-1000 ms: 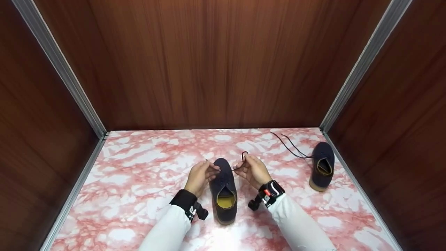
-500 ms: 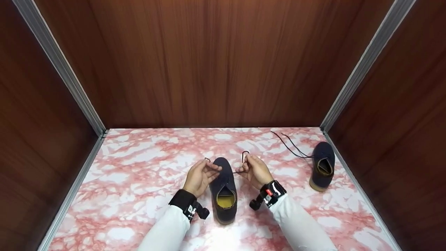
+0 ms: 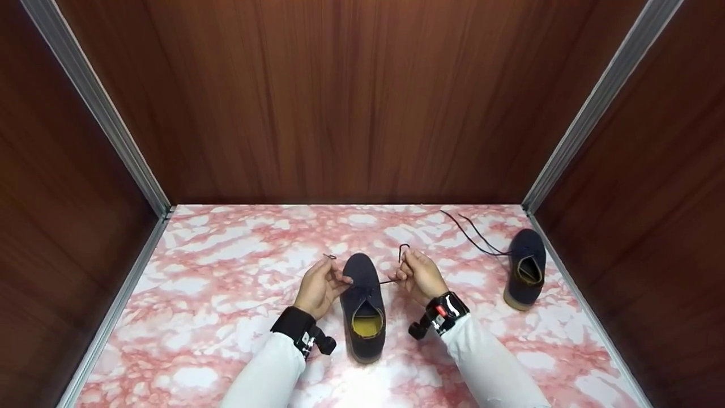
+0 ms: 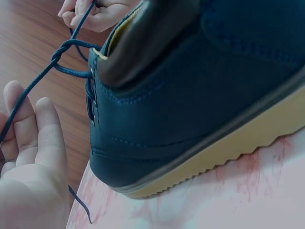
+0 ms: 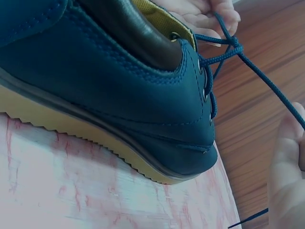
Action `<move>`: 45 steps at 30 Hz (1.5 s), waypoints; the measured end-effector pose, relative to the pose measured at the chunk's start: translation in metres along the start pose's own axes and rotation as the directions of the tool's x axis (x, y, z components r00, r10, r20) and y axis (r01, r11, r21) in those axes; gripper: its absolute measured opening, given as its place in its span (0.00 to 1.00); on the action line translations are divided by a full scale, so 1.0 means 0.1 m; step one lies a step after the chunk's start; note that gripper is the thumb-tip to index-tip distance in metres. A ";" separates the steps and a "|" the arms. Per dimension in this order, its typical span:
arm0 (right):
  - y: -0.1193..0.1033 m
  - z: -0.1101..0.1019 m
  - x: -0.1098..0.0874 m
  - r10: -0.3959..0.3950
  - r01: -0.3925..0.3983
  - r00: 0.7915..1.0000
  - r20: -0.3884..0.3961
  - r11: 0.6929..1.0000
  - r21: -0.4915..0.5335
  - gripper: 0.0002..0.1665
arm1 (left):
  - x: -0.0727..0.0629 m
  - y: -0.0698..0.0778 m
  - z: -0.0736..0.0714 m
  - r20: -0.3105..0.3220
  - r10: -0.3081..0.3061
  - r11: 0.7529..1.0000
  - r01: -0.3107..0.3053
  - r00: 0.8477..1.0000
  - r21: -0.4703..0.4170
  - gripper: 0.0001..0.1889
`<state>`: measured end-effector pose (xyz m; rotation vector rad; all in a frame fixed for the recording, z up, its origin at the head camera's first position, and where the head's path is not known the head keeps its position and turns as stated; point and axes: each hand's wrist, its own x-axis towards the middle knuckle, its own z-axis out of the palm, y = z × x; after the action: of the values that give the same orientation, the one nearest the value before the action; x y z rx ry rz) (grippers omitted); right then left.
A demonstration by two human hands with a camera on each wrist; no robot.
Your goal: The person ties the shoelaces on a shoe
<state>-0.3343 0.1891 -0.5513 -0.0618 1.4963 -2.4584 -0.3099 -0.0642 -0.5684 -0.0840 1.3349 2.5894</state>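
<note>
Both hands, left and right, wider apart than a second ago; more dark blue round cord lace shows between shoe and right fingers. Each grip narrow, pinching its lace end; cord crosses itself above the eyelets. Dark navy low shoe with tan ridged sole stands upright between the hands on red-and-white marbled worktop, same spot. Toe points away from person, heel nearest; long axis runs near to far, toe slightly left.
</note>
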 end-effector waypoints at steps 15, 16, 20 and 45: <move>-0.02 -0.14 -0.03 0.002 -0.004 0.996 -0.084 1.000 -0.019 0.18 | -0.03 -0.03 -0.14 -0.016 -0.004 1.000 0.004 1.000 0.007 0.15; -0.02 -0.14 -0.03 0.002 -0.004 0.997 -0.083 1.000 -0.026 0.17 | -0.03 -0.03 -0.14 -0.014 -0.005 1.000 0.005 1.000 0.015 0.16; -0.04 -0.19 -0.06 0.023 -0.028 0.996 -0.083 0.998 -0.065 0.17 | -0.05 -0.04 -0.17 -0.023 -0.021 0.999 0.022 1.000 0.036 0.15; -0.06 -0.34 -0.07 0.126 -0.150 0.988 -0.092 0.929 -0.337 0.19 | -0.13 -0.08 -0.33 -0.067 -0.043 0.991 0.051 0.997 0.125 0.14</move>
<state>-0.3348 0.2225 -0.5610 0.0618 1.8769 -2.0862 -0.2975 -0.0889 -0.5919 -0.1771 1.4974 2.4765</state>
